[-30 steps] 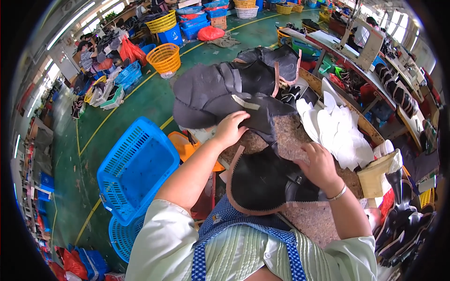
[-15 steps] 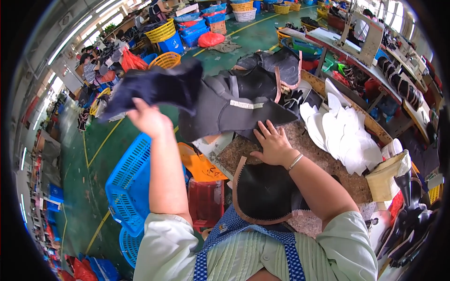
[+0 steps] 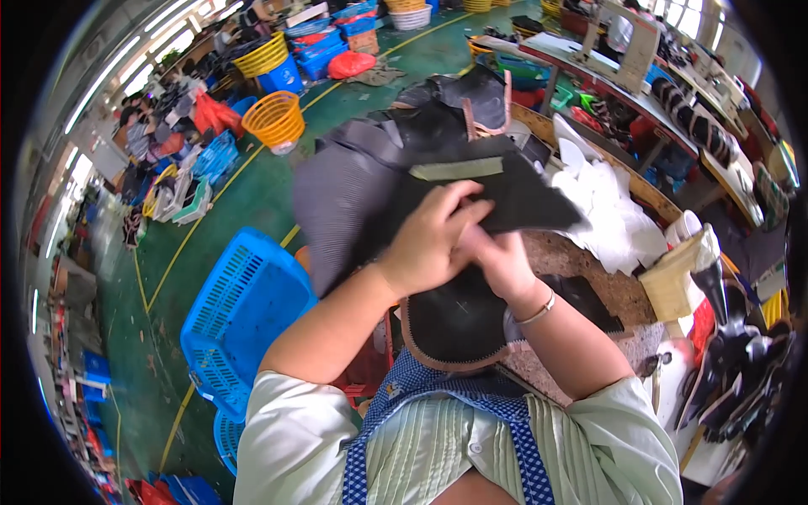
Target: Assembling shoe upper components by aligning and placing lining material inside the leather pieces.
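A black shoe-upper piece with a pale strip along it is tilted over the worktop in front of me. My left hand is closed at its near edge, fingers bent over the black material. My right hand meets the left hand at the same edge; its fingertips are smeared and partly hidden. To the left spreads a dark grey ribbed piece, overlapped by the black one. Below my hands, close to my apron, lies another black upper piece with a tan zigzag-stitched border.
White cut pieces are heaped at the right of the speckled worktop. More black uppers lie beyond. A blue basket stands at lower left, an orange basket farther off. A sewing machine stands at far right.
My left hand has come in from the left to meet my right hand. The dark piece it was swinging no longer hangs at the left. The black piece with the strip has shifted and tilted.
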The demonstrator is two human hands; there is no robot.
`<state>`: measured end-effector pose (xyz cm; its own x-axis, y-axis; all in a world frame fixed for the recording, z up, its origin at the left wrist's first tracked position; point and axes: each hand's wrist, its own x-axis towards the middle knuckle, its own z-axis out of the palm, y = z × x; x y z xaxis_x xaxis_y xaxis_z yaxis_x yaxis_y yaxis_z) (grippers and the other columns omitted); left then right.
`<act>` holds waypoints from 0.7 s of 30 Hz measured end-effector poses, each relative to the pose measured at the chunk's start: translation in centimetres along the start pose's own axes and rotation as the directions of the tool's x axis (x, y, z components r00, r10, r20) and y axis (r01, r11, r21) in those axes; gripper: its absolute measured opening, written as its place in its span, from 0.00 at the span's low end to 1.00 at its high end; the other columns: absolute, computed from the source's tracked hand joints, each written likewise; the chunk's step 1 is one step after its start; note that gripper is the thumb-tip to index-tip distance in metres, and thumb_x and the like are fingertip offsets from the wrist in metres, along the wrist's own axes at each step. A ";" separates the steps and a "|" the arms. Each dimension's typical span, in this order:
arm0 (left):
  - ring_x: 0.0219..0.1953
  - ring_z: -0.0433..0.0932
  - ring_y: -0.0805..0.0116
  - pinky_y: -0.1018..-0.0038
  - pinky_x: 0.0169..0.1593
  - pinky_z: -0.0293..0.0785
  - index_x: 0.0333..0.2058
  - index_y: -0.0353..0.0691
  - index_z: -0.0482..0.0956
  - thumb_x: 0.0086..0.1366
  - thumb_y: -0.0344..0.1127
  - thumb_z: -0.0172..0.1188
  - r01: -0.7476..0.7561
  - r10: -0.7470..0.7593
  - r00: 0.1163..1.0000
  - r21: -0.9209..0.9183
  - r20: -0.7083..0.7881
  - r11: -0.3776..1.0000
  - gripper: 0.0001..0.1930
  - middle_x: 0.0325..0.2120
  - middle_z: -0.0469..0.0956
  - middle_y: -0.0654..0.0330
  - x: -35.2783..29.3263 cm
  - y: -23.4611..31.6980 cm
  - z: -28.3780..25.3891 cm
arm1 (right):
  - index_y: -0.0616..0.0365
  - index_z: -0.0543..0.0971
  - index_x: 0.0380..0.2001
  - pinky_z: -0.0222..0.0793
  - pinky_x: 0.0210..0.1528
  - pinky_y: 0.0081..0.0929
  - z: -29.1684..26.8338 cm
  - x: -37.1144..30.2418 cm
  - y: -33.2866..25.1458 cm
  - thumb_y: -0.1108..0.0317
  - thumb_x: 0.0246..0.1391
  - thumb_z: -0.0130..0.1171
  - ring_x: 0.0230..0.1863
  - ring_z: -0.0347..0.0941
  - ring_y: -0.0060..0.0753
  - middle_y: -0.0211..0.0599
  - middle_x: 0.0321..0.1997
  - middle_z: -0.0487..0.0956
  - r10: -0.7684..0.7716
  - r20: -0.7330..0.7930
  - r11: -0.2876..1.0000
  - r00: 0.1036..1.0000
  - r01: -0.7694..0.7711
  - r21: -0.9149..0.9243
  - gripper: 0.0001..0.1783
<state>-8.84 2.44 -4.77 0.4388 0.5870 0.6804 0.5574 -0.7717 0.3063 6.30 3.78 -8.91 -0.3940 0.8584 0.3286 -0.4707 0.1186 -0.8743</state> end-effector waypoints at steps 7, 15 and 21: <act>0.22 0.75 0.79 0.83 0.23 0.70 0.64 0.40 0.56 0.55 0.26 0.68 0.628 -0.546 0.747 -0.671 0.379 0.395 0.40 0.51 0.73 0.54 2.2 0.5 0.6 | 0.65 0.73 0.55 0.66 0.57 0.28 -5.4 -5.2 -5.9 0.74 0.59 0.58 0.52 0.71 0.30 0.35 0.50 0.77 -0.148 -0.103 0.880 0.984 0.083 -0.467 0.20; 0.14 0.67 0.82 0.84 0.18 0.62 0.43 0.35 0.78 0.65 0.32 0.61 0.605 -0.698 0.712 -0.569 0.075 0.557 0.10 0.26 0.76 0.65 1.8 -0.8 -3.6 | 0.64 0.78 0.44 0.74 0.46 0.31 -17.7 -9.6 -7.3 0.57 0.39 0.75 0.42 0.79 0.43 0.46 0.41 0.81 0.256 -0.413 0.093 0.874 -0.447 -0.889 0.31; 0.15 0.70 0.82 0.82 0.19 0.65 0.42 0.35 0.78 0.64 0.32 0.62 0.586 -0.653 0.742 -0.329 -0.149 0.740 0.09 0.23 0.78 0.66 3.3 0.9 -4.4 | 0.60 0.78 0.37 0.71 0.47 0.35 -18.4 -12.2 -5.3 0.64 0.37 0.74 0.42 0.75 0.44 0.42 0.35 0.78 0.263 -0.440 0.178 0.858 -0.492 -0.852 0.23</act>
<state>-10.02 2.66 0.72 -0.1440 0.9033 0.4042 0.4376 -0.3082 0.8447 28.11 1.88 -14.88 -0.1145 0.9878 -0.1055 0.7826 0.0242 -0.6220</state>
